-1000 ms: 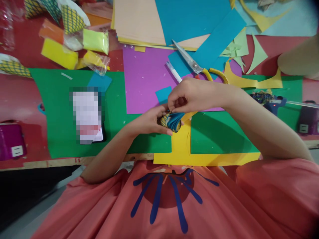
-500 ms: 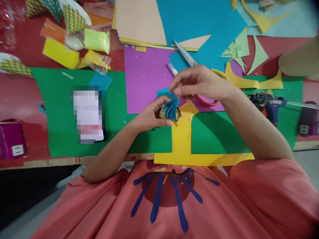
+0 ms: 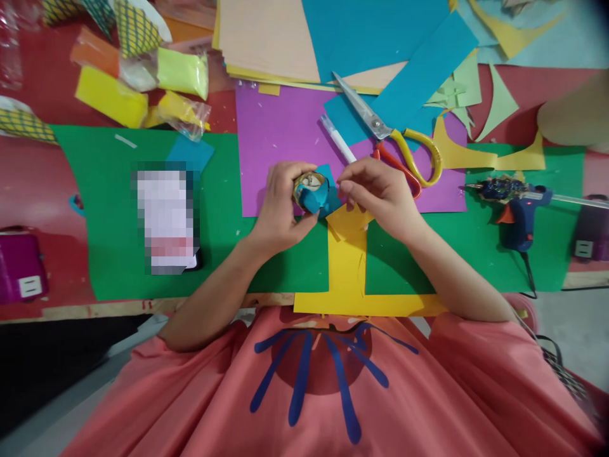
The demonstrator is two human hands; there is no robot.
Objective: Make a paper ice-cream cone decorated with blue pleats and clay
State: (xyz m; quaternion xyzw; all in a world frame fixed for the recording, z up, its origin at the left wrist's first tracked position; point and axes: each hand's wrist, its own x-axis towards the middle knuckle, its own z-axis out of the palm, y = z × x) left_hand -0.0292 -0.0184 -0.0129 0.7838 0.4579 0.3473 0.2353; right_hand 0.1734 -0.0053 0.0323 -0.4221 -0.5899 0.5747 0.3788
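Note:
Wrapped by my left hand (image 3: 284, 206) is a small round piece with a yellow-and-dark patterned side, probably a cone like those at the back left. Its open end (image 3: 311, 182) faces up, with a pale inside. Curved blue sheet material (image 3: 314, 200) sits at that opening and sticks out to the right. My right hand (image 3: 378, 197) is closed in a pinch at the right edge of the blue material; whether its fingertips grip it is hard to see. Just behind the right hand lie scissors (image 3: 378, 127) with red and yellow handles, and a white pen (image 3: 337, 138).
A yellow T-shaped sheet (image 3: 348, 266) lies on the green sheet (image 3: 285, 273). A blue glue gun (image 3: 521, 219) rests at right, a blurred-out phone (image 3: 166, 219) at left. Behind are a purple sheet (image 3: 266, 139), stacked coloured sheets (image 3: 266, 38), clay packets (image 3: 111, 95) and patterned cones (image 3: 137, 28).
My right hand has come down off the scissors to the blue material. My left hand has turned the patterned piece, so its opening now faces up.

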